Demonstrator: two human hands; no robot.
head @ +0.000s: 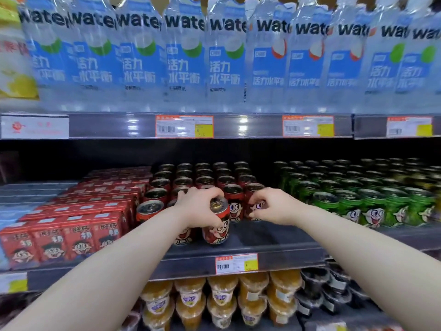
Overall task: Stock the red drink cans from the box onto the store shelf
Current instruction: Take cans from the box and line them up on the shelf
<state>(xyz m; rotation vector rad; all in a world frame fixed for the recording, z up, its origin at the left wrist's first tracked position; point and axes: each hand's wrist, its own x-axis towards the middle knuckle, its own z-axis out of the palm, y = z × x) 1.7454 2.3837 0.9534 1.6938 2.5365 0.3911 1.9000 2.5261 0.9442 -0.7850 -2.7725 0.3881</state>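
Rows of red drink cans [235, 201] with a cartoon face stand on the middle shelf [274, 237]. My left hand [198, 206] grips one red can [216, 225] from above, tilted, at the front of the rows just over the shelf surface. Another red can [183, 236] stands partly hidden behind my left wrist. My right hand [274, 206] pinches the side of a red can [255, 207] at the right end of the front row. The box is out of view.
Red cartons [71, 235] fill the shelf to the left, green cans [372, 206] to the right. Water bottles [183, 56] line the shelf above. Orange jelly cups [222, 297] and dark cups [334, 287] sit below. Bare shelf lies in front of the red cans.
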